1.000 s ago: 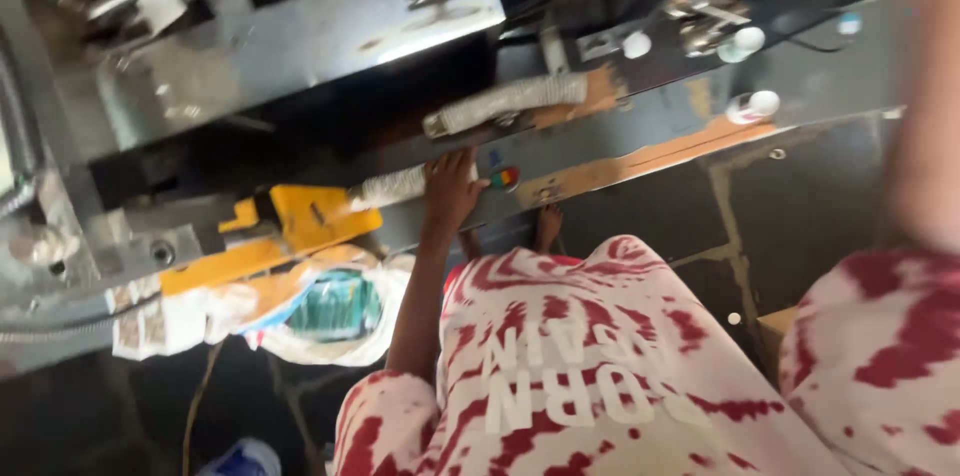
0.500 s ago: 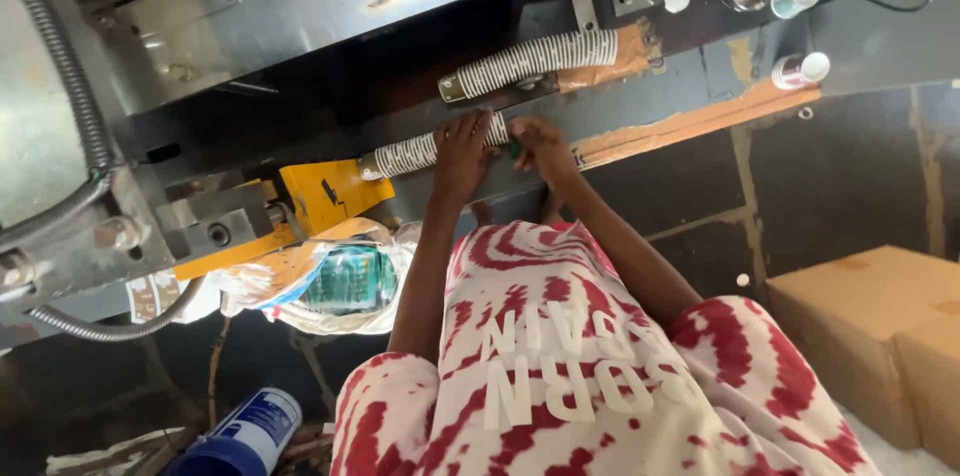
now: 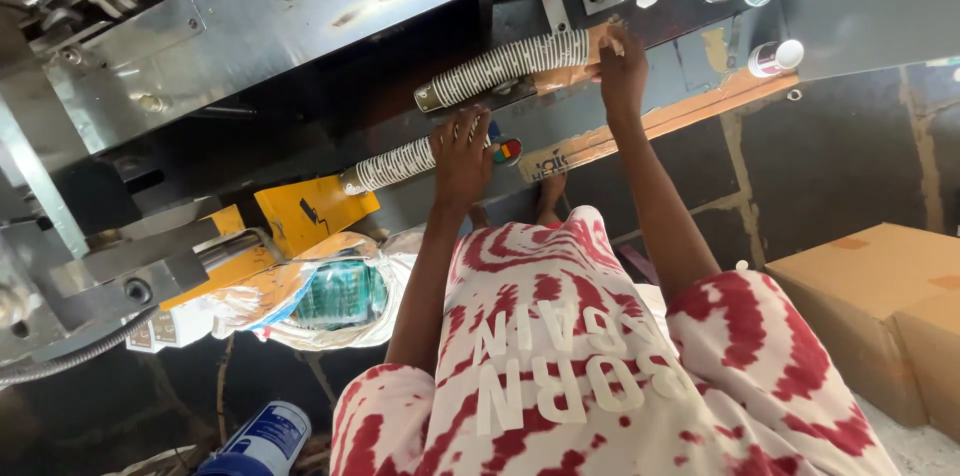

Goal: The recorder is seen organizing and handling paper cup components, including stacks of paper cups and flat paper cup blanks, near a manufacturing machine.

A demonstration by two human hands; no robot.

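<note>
Grey sheet steel makes up the machine [image 3: 300, 6] that fills the view above and ahead of both hands, its panel scuffed and bolted. Off to the right of the right fingers, well apart, sits a brown cardboard box [image 3: 880, 306] on the floor. Below and to the left of the left fingers lies a crumpled plastic bag [image 3: 330, 296] with something green inside, just beside a yellow metal bracket [image 3: 310, 211].

Two stacks of white patterned sleeves run slantwise along the machine's dark ledge. The upper stack [image 3: 510, 66] ends at the right fingers; the lower stack [image 3: 395, 164] ends at the left fingers.

The right hand [image 3: 622, 71] reaches up, its fingers [image 3: 612, 41] laid flat and close together against the brown end of the upper stack, touching it rather than wrapped round it. The left hand [image 3: 462, 158] rests palm down on the ledge, its fingers [image 3: 455, 126] spread wide, their tips at the near end of the lower stack; whether they grip it I cannot tell.

Just right of the left fingers is a small multicoloured button [image 3: 507, 150]. Right of the right fingers stands a small white-capped bottle [image 3: 775, 56].
</note>
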